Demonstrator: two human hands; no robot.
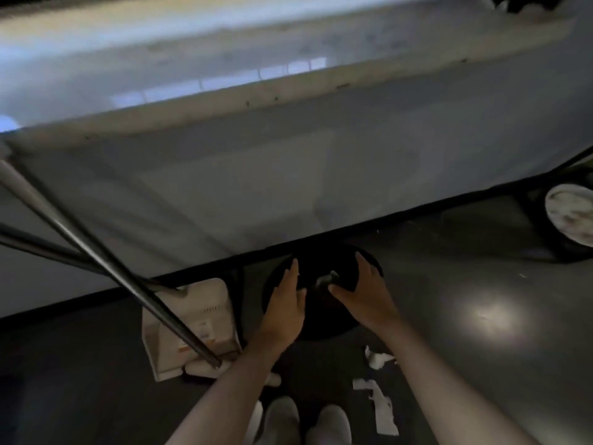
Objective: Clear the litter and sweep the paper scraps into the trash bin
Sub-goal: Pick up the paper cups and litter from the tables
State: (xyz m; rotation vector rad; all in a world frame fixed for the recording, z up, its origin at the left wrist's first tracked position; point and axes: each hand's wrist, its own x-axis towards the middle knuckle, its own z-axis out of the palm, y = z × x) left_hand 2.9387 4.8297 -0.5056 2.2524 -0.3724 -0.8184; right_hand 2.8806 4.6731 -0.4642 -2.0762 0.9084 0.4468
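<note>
Black trash bin (321,319) stood on the floor at lower centre. Left hand (284,303) and right hand (365,293) rested on it, fingers straight. White paper scraps (382,409) lay lower right.

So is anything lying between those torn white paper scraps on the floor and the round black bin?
Nothing visible does. The torn white paper scraps lie on bare grey floor just this side of the round black bin.
</note>
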